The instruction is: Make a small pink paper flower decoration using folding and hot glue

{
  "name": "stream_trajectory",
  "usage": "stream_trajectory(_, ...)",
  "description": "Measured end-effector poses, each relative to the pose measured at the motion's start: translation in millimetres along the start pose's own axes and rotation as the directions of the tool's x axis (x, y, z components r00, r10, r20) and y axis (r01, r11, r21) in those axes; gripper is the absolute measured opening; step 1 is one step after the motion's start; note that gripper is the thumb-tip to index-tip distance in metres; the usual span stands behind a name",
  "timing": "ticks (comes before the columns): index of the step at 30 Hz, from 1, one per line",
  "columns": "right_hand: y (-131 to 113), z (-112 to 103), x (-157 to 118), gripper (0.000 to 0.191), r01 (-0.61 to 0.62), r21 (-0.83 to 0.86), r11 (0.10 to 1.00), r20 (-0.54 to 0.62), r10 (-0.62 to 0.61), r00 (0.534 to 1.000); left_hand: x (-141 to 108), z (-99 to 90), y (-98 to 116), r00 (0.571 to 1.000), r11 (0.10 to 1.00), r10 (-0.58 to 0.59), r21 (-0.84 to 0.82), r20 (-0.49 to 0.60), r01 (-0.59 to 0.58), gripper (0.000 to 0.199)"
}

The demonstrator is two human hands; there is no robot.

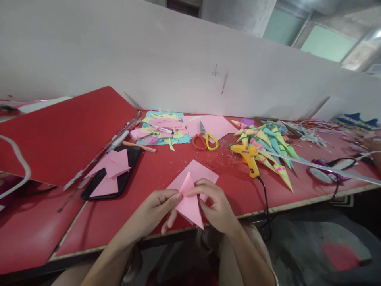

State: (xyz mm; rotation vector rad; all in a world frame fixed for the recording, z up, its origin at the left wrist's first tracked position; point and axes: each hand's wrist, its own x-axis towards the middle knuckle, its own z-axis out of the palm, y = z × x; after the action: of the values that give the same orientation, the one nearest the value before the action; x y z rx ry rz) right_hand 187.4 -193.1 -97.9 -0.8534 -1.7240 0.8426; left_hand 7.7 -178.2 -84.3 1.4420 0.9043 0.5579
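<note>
A folded piece of pink paper (192, 204) is held between both hands over the table's front edge, one tip pointing up and another down to the right. My left hand (159, 206) pinches its left side between thumb and fingers. My right hand (216, 204) grips the right side, its fingertips pressed on the paper near the upper fold. Behind them, a flat sheet of pink paper (205, 171) lies on the red table (166, 163). To the left, several pink paper pieces (116, 165) rest on a black tray (131, 163).
A yellow glue gun (248, 157) with a black cord lies right of the hands. Scissors (205, 139) with red and yellow handles sit ahead. Coloured paper cones (275, 145) are heaped at the right; paper scraps (163, 127) at the back. A red board (80, 131) leans at left.
</note>
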Motion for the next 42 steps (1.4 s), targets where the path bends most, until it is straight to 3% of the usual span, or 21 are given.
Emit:
stream_trajectory(4, 1, -1, -2, 0.013, -0.027, -0.004, 1.0, -0.008, 0.027, 1.0, -1, 1.0, 2, 1.0, 1.0, -0.004, 0.0, -0.018, 0.004, 0.046)
stream_trajectory(8, 2, 3, -2, 0.012, -0.061, 0.002, 0.998, -0.103, 0.061, 0.993, 0, 5.2, 7, 0.999, 0.999, 0.023, 0.03, 0.038, -0.024, 0.049)
stream_trajectory(11, 3, 9, -2, 0.019, -0.158, 0.033, 0.987, -0.189, 0.162, 0.969, 1, 8.9, 8, 0.999, 0.998, 0.031, 0.046, 0.04, -0.033, 0.045)
stream_trajectory(15, 2, 14, -2, 0.014, -0.27, 0.128, 0.954, -0.227, 0.294, 0.928, 2, 11.7, 4, 0.999, 0.999, 0.03, 0.023, 0.033, -0.031, 0.043)
stream_trajectory(20, 2, 16, -3, 0.009, -0.278, 0.042, 0.96, -0.268, 0.279, 0.922, 5, 14.7, -1, 0.998, 0.995, 0.055, 0.089, -0.028, -0.053, 0.04)
stream_trajectory(24, 1, 17, -3, 0.02, -0.287, 0.139, 0.948, -0.212, 0.312, 0.926, 6, 17.9, 1, 0.995, 0.992, -0.02, 0.122, -0.094, 0.031, 0.037)
stream_trajectory(30, 3, 12, 0, 0.041, -0.398, 0.324, 0.858, -0.052, 0.436, 0.898, 4, 16.3, -2, 0.997, 0.984, -0.037, 0.173, -0.07, 0.048, 0.037)
stream_trajectory(32, 4, 10, 1, 0.037, -0.418, 0.326, 0.848, 0.003, 0.442, 0.897, 4, 15.1, -4, 0.999, 0.979, -0.006, 0.205, -0.047, 0.016, 0.039)
stream_trajectory(36, 5, 9, 1, 0.012, -0.412, 0.266, 0.872, 0.036, 0.418, 0.908, 4, 14.4, -4, 0.998, 0.97, -0.012, 0.242, -0.065, 0.027, 0.038)
stream_trajectory(42, 3, 11, 1, 0.017, -0.379, 0.243, 0.893, -0.002, 0.391, 0.92, 5, 17.0, 2, 0.997, 0.963, -0.043, 0.264, -0.065, 0.059, 0.035)
